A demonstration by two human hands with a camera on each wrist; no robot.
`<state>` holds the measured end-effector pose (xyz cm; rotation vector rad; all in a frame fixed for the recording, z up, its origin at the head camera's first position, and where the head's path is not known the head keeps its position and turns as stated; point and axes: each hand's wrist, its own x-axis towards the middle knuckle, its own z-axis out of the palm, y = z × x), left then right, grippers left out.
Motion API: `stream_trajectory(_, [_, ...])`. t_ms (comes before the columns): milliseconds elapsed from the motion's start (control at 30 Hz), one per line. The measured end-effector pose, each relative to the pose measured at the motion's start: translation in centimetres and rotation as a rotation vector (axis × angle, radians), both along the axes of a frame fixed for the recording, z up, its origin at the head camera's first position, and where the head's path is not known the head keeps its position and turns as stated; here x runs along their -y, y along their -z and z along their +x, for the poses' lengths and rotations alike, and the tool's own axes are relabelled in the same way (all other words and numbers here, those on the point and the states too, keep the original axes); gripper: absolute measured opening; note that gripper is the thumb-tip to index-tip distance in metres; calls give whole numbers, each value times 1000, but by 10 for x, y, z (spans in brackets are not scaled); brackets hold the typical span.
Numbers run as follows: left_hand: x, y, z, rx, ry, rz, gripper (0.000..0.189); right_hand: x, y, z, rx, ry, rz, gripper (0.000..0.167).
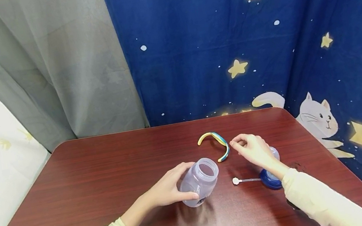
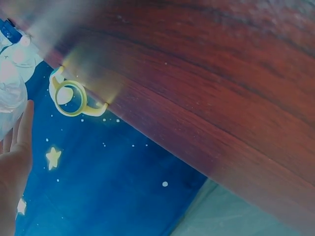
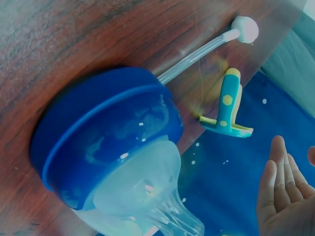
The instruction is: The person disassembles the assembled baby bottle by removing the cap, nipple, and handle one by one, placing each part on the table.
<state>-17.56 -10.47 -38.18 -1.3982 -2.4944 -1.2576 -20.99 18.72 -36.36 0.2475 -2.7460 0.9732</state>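
Note:
My left hand point(image 1: 172, 185) grips a clear, lidless baby bottle point(image 1: 202, 184), fingers behind it and thumb across its front. The bottle tilts with its open mouth up and to the right. Over the right side of the table hovers my right hand point(image 1: 251, 151), fingers relaxed and holding nothing. Just left of its fingertips is a yellow and teal bottle handle point(image 1: 221, 138); the left wrist view shows its ring point(image 2: 82, 98). Below the right hand sits a blue bottle cap point(image 3: 108, 128) with a clear spout point(image 3: 147, 182), partly hidden by the forearm in the head view.
A thin straw point(image 3: 194, 61) runs left from the cap and ends in a white ball point(image 1: 236, 181). The brown wooden table point(image 1: 105, 172) extends to a grey curtain point(image 1: 95, 63) and a blue star-patterned curtain point(image 1: 192, 48) behind it.

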Motion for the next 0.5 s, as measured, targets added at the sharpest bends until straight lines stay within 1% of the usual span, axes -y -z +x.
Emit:
stream_trajectory(233, [1, 3, 1, 102, -7, 14, 67, 0, 2, 1, -11, -17, 2, 20])
stream_trajectory(333, [0, 3, 2, 114, -12, 17, 67, -1, 3, 0, -15, -21, 2, 20])
stream_trajectory(500, [-1, 2, 2, 107, -8, 17, 69, -2, 5, 1, -11, -29, 6, 20])
